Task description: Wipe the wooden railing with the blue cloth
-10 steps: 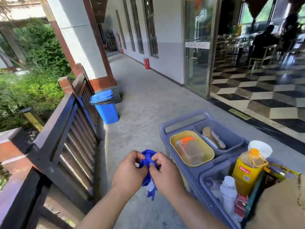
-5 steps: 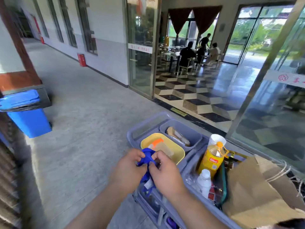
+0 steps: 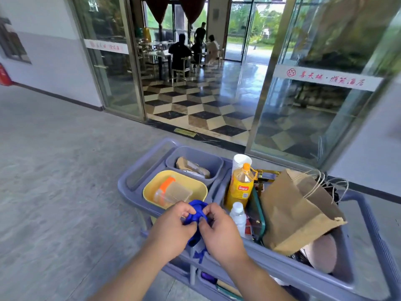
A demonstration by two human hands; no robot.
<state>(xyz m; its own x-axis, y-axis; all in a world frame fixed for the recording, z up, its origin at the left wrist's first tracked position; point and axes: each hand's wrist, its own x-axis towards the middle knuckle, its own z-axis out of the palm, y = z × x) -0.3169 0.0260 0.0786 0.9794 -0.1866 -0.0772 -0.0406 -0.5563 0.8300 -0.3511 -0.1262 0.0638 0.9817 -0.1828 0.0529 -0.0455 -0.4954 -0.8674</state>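
Concrete walkway outside glass doors, grey plastic cleaning cart (image 3: 138,170) below. Head view: left hand (image 3: 171,230) and right hand (image 3: 221,231) both pinch bunched bright-blue cloth (image 3: 196,210) between them over cart. Step: readying cloth. Wooden railing out of view; next move needs turning to find it.

Left hand (image 3: 171,230): closed on the blue cloth (image 3: 196,213), above the near edge of the cart (image 3: 271,262)
Right hand (image 3: 221,232): pinching the same cloth from the other side, fingertips close to the left hand's
Blue cloth: bunched between both hands, one end hanging down below them
Yellow tub (image 3: 152,190): cart's left part, holding a clear container with an orange lid (image 3: 169,191)
Yellow bottle (image 3: 239,186): upright, just beside a brown paper bag (image 3: 297,210)
Grey bin (image 3: 208,162): far left corner of the cart
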